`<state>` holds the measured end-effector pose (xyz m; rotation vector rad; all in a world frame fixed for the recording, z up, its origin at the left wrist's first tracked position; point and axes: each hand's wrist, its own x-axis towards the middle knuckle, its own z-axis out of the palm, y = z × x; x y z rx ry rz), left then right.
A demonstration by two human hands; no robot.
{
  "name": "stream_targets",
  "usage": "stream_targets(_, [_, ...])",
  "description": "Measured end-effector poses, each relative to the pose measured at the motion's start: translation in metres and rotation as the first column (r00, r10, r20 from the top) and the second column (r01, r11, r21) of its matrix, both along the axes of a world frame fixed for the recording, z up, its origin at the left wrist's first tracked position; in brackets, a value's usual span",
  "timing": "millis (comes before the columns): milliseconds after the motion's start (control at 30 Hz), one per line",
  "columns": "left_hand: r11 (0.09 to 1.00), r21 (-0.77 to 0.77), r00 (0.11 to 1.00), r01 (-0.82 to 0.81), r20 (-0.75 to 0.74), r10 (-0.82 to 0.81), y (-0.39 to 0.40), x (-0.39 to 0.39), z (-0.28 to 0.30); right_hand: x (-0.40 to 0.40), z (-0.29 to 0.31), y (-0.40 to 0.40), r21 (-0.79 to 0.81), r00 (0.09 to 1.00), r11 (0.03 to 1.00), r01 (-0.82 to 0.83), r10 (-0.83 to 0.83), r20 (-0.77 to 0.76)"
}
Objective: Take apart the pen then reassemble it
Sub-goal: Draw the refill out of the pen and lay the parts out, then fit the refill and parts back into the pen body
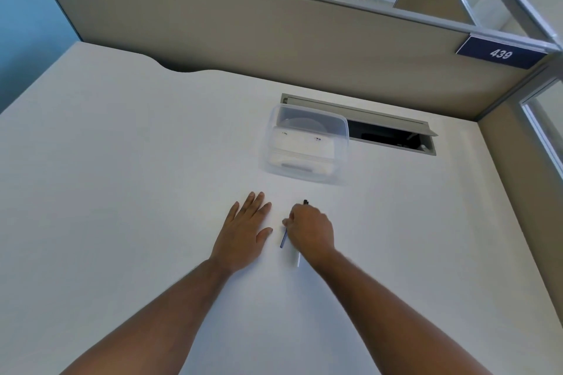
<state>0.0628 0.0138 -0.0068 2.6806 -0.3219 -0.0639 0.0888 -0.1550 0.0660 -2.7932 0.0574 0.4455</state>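
Note:
My left hand [243, 227] lies flat on the white desk [122, 176], palm down, fingers apart, holding nothing. Just to its right, my right hand [310, 230] curls over pen parts on the desk. A thin blue refill [283, 240] sticks out below its thumb. A small black piece [305, 202] shows past the knuckles. A white pen barrel [297, 259] lies under the wrist. Whether the fingers grip the refill or only touch it is hidden.
A clear plastic container [304, 143] with white items inside stands behind the hands. An open cable hatch [393, 134] is set in the desk behind it. A beige partition [243, 39] closes the far side and right.

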Motion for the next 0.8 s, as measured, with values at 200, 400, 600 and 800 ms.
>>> stream_targets(200, [1.000,-0.023,0.999,-0.011,-0.052,0.009,-0.001,0.001,0.000,-0.021,-0.009,0.014,0.018,0.994,0.994,0.110,-0.109,-0.015])
stream_targets(400, [1.000,-0.006,0.994,-0.012,-0.108,0.011,-0.001,0.003,0.004,-0.022,-0.009,0.023,0.009,0.988,0.989,0.147,-0.146,-0.052])
stream_targets(600, [0.997,-0.055,0.982,-0.062,-0.183,0.051,-0.012,0.005,0.015,-0.019,0.002,0.019,0.053,0.977,0.979,0.198,-0.193,-0.086])
stream_targets(800, [0.984,-0.121,0.987,0.129,-0.079,-0.139,-0.033,0.005,0.018,-0.015,0.016,-0.018,0.112,0.962,0.958,0.264,-0.271,0.046])
